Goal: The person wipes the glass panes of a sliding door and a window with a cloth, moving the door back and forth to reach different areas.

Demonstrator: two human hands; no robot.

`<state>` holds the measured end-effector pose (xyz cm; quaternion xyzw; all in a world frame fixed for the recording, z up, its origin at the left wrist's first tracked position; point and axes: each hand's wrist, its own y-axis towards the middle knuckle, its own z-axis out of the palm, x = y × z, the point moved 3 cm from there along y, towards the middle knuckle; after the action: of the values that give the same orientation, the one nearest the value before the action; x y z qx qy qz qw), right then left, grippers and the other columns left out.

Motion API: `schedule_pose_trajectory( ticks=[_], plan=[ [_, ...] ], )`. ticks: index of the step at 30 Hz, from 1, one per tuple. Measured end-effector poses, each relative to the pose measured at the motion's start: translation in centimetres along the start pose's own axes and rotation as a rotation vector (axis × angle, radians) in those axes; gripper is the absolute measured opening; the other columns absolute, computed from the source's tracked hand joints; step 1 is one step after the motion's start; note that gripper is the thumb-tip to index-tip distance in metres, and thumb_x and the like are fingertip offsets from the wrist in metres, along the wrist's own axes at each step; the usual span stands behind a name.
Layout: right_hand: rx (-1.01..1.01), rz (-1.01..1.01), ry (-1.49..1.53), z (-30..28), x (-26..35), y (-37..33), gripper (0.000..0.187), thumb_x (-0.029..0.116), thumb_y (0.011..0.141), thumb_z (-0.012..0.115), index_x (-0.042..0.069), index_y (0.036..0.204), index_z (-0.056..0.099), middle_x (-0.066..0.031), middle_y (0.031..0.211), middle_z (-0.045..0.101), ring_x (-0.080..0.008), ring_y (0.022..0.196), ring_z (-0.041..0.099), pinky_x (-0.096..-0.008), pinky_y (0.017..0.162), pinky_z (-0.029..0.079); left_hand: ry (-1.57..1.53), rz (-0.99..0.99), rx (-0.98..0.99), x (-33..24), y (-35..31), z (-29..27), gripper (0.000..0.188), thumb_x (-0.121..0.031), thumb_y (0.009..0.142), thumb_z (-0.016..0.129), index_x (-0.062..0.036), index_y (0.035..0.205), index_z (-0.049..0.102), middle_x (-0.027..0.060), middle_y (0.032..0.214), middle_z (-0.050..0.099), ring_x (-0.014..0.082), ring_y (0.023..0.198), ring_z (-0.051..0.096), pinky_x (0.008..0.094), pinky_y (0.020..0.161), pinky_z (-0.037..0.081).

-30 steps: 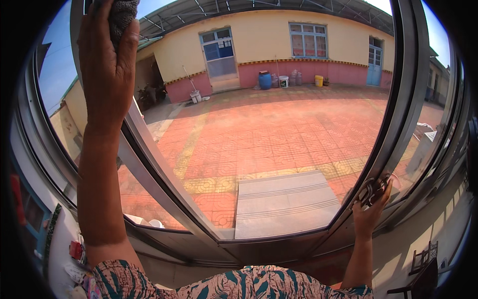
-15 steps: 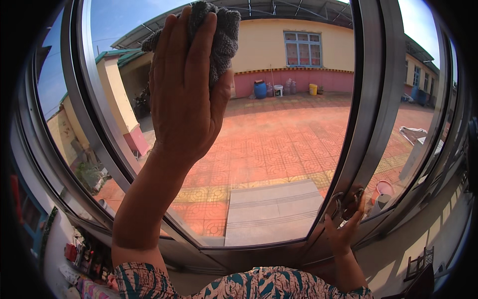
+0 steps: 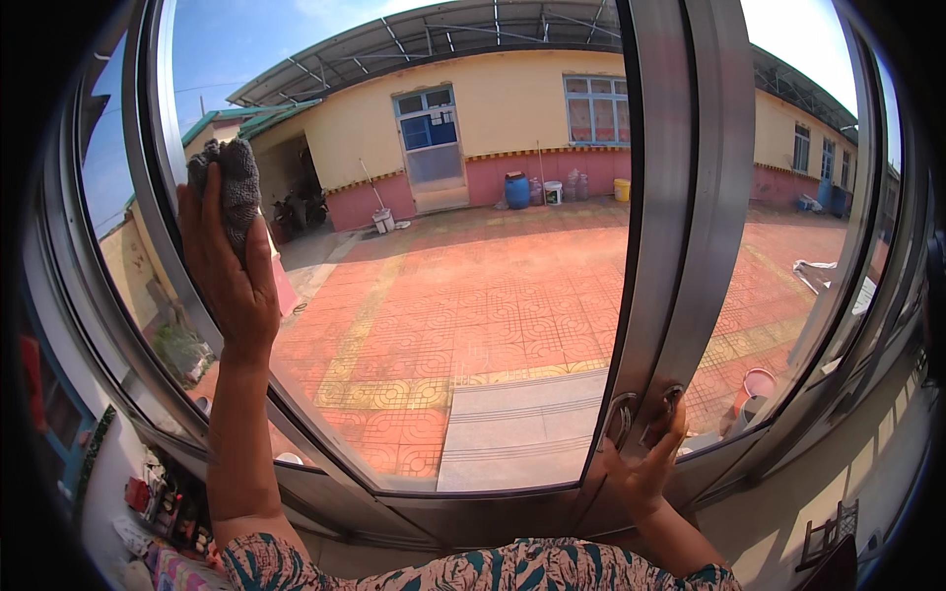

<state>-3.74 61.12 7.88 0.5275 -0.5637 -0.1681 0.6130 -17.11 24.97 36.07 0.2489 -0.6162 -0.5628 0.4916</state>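
Observation:
My left hand (image 3: 232,295) presses a dark grey cloth (image 3: 235,192) against the left side of a glass door pane (image 3: 473,295), close to its metal frame (image 3: 175,197). Its fingers lie stretched over the cloth, holding it to the glass. Low on the right, my right hand (image 3: 648,473) is at the paired door handles (image 3: 662,418), where the metal stiles meet. Its fingers curl around the right-hand handle, and the thumb reaches toward the left-hand one (image 3: 619,422).
Through the glass show a red tiled courtyard, a grey ramp or slab (image 3: 522,424), a blue barrel (image 3: 516,191) and a yellow building (image 3: 512,108). Inside, cluttered items (image 3: 163,502) stand at lower left and a dark wooden chair (image 3: 828,537) at lower right.
My left hand has slid left and down across the glass with the cloth. The door's middle stiles and my right hand appear farther left in view; that hand remains at the handles.

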Motion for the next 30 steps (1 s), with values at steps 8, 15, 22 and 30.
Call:
schedule_pose_trajectory(
  ticks=[8,15,22,30],
  plan=[
    [0.036,-0.012,-0.028,0.1,0.9,0.3,0.104,0.019,0.065,0.078,-0.003,0.145,0.015,-0.0161,0.100,0.040,-0.0265,0.084,0.046,-0.0379,0.072,0.043,-0.045,-0.177,-0.249,4.2,9.5,2.0,0.050,-0.033,0.100,0.051,0.0008,0.136,0.043,0.0208,0.119,0.054,0.0362,0.110,0.054,0.0424,0.094,0.044],
    [0.041,-0.062,-0.018,-0.4,0.8,0.9,0.103,0.018,0.067,0.078,-0.003,0.145,0.014,-0.0185,0.101,0.040,-0.0305,0.084,0.048,-0.0414,0.072,0.044,-0.303,0.169,0.048,-20.4,10.4,6.3,0.056,-0.022,0.094,0.055,-0.0067,0.145,0.037,0.0254,0.147,0.034,0.0405,0.139,0.031,0.0508,0.112,0.028],
    [0.054,-0.057,0.041,-0.6,0.5,0.8,0.102,0.018,0.067,0.077,-0.003,0.145,0.013,-0.0203,0.103,0.040,-0.0325,0.084,0.050,-0.0436,0.073,0.045,-0.145,0.289,-0.059,-16.6,11.5,6.0,0.048,-0.016,0.092,0.058,-0.0033,0.137,0.047,0.0231,0.144,0.038,0.0381,0.135,0.037,0.0485,0.110,0.032],
    [0.058,-0.008,0.065,0.1,0.1,0.0,0.104,0.017,0.065,0.077,-0.003,0.145,0.013,-0.0194,0.102,0.039,-0.0306,0.084,0.049,-0.0427,0.071,0.044,0.538,-0.314,-0.289,10.0,14.1,1.1,0.040,-0.042,0.092,0.057,-0.0228,0.126,0.063,0.0103,0.104,0.069,0.0304,0.100,0.063,0.0493,0.084,0.051]
  ],
)
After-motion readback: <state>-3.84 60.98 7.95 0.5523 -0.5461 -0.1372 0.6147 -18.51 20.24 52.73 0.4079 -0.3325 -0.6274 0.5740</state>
